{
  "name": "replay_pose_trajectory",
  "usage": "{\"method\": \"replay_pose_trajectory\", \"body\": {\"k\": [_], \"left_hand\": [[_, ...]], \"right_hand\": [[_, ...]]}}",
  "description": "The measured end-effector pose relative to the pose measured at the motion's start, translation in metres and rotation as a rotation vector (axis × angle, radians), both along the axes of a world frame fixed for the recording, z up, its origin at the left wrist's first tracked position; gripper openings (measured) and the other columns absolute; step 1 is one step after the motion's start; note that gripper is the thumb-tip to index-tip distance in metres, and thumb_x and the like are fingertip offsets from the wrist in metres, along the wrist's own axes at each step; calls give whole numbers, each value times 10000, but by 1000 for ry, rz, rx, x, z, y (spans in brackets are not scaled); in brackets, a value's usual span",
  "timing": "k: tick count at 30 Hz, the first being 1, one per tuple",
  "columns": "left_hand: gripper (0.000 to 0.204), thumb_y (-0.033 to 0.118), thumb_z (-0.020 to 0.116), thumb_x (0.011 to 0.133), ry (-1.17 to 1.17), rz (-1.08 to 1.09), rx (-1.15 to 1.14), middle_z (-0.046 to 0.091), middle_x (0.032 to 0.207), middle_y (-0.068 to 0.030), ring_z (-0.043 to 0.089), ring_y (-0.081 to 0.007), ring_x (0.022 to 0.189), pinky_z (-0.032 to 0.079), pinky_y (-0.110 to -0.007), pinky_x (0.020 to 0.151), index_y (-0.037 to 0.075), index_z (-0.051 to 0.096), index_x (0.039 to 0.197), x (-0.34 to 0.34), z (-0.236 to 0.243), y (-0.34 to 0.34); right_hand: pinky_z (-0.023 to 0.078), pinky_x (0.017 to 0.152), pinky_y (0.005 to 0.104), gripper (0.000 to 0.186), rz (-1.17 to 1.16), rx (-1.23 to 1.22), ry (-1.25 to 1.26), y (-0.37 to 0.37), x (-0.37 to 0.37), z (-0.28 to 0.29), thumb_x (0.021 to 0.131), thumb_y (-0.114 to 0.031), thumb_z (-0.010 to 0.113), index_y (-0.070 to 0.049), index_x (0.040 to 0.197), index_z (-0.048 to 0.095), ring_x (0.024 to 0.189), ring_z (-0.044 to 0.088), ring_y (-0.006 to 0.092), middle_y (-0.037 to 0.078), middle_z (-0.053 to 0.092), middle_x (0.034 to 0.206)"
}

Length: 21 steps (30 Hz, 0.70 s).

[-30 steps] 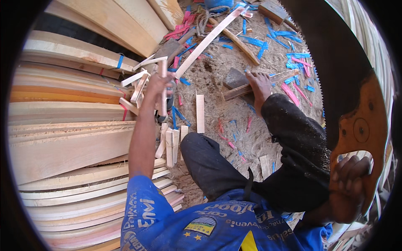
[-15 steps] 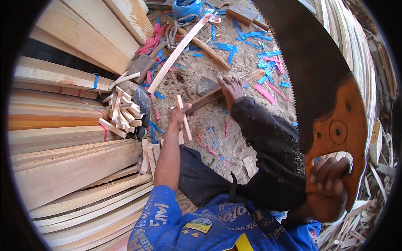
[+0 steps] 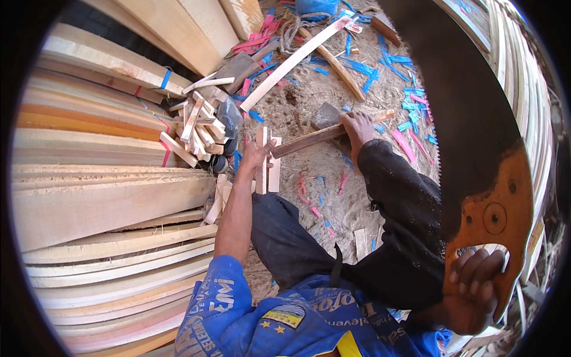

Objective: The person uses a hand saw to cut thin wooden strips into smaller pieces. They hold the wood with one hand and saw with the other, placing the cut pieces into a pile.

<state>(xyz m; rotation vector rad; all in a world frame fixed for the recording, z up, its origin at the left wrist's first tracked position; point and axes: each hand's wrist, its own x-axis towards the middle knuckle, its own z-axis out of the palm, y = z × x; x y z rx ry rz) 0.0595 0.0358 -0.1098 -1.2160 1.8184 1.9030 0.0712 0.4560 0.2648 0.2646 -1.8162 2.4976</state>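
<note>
My left hand point(image 3: 257, 156) is closed around a short pale wood piece point(image 3: 262, 172). A second short pale piece point(image 3: 275, 169) stands right beside it, at the near end of a dark-sided wooden strip point(image 3: 306, 140); whether my fingers also hold these is hidden. My bare foot point(image 3: 358, 128) presses on the strip, which lies across a dark block point(image 3: 327, 116) on the ground. At the right, my right hand point(image 3: 473, 288) is wrapped through the wooden handle point(image 3: 499, 202) of a large handsaw. Its dark, toothed blade point(image 3: 458, 89) points up and away.
Stacked boards point(image 3: 107, 196) fill the left side. A pile of short offcuts point(image 3: 199, 128) lies beside them. Beyond are a curved pale strip point(image 3: 297, 62), a wooden-handled tool point(image 3: 336, 65) and blue tape scraps point(image 3: 363, 66). Long thin strips point(image 3: 517, 65) line the right edge.
The view has shifted, moving most things rightward in the picture. The wood piece in my left hand has turned from tilted to nearly upright, with the second piece now alongside it. My right hand keeps the saw.
</note>
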Motion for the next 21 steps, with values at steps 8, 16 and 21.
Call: {"method": "replay_pose_trajectory", "body": {"k": [8,16,21], "left_hand": [[514,285,762,796,27,-937,-839,671,1129,-192,652,-338,1044,505,-460,916,23,596,1206,-80,38,70],[268,211,772,718,116,-862,-765,731,957,-158,713,-301,907,577,-429,758,39,748,922,-113,13,104],[354,275,829,688,63,-957,-687,731,944,-159,712,-304,908,577,-432,770,31,747,932,-113,23,98]], "right_hand": [[395,752,401,144,88,-26,-50,5,-5,1,839,-194,523,-82,757,485,636,446,206,49,413,622],[393,783,431,131,66,7,-96,-1,-4,5,830,-196,507,-80,770,497,659,458,226,63,426,634],[389,813,437,140,259,-147,-45,-5,-12,1,820,-183,513,-54,869,494,733,476,237,100,455,735]]}}
